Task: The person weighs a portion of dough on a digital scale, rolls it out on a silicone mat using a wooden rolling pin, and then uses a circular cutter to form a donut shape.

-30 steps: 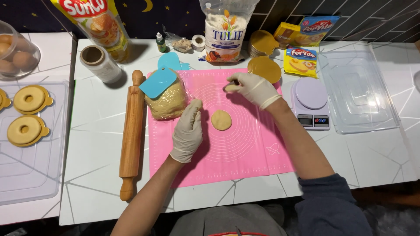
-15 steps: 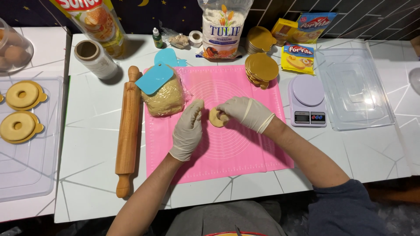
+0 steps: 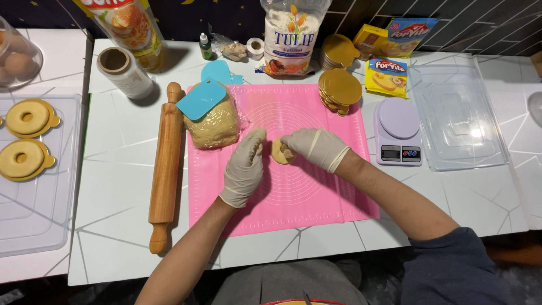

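Note:
A small flat round of dough [image 3: 278, 151] lies on the pink silicone mat [image 3: 316, 197]. My right hand [image 3: 315, 148], in a pale glove, covers its right side with the fingers pressed on it. My left hand [image 3: 244, 166], also gloved, rests on the mat just left of the round, fingers together and pointing up, touching or nearly touching its edge. A big lump of dough [image 3: 214, 125] in clear wrap sits at the mat's upper left with a blue plastic scraper [image 3: 201, 99] lying on top.
A wooden rolling pin [image 3: 165, 166] lies left of the mat. Gold round boards [image 3: 340, 89] stack at the mat's upper right, beside a small kitchen scale [image 3: 397, 131] and a clear tray [image 3: 460, 116]. A flour bag [image 3: 293, 36] stands behind. Ring-shaped pastries [image 3: 25, 138] sit far left.
My right hand came down from the mat's upper edge onto the dough round. My left hand stayed beside the round. The view shifted slightly.

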